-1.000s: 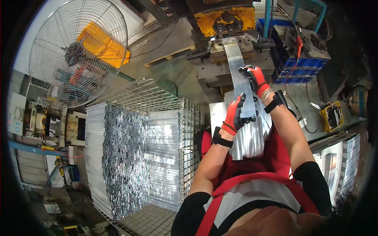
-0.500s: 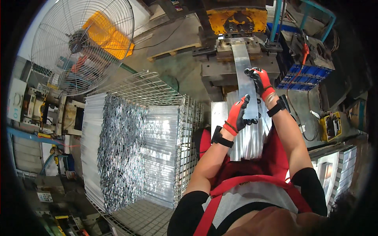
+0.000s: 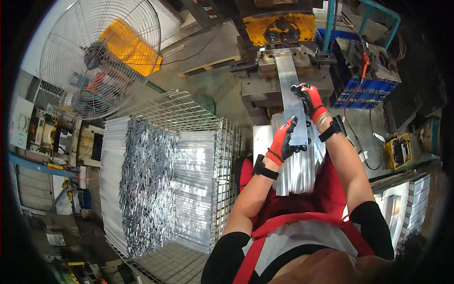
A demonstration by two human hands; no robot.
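Note:
A long flat metal strip (image 3: pixel 290 87) runs from the die of the press (image 3: pixel 279 59) back toward my lap. My left hand (image 3: pixel 285 140), in a red and black glove, is closed on the strip's near end from its left edge, some fingers under it. Farther along, my gloved right hand (image 3: pixel 309 100) grips the right edge, thumb on top. The strip's far end lies on the die block. Below it a stack of similar metal strips (image 3: pixel 295 177) rests in front of me, partly covered by my left hand and the held strip.
To the left stands a wire mesh cage (image 3: pixel 231 142) packed with many metal strips (image 3: pixel 151 184). A large caged fan (image 3: pixel 97 54) is behind it. Blue crates (image 3: pixel 364 90) holding metal parts stand right of the press; a yellow bin (image 3: pixel 398 151) sits farther right.
Both hands and the strip have barely shifted, with the strip's near end slightly lower. The whole view has moved a little. Both hands keep their hold.

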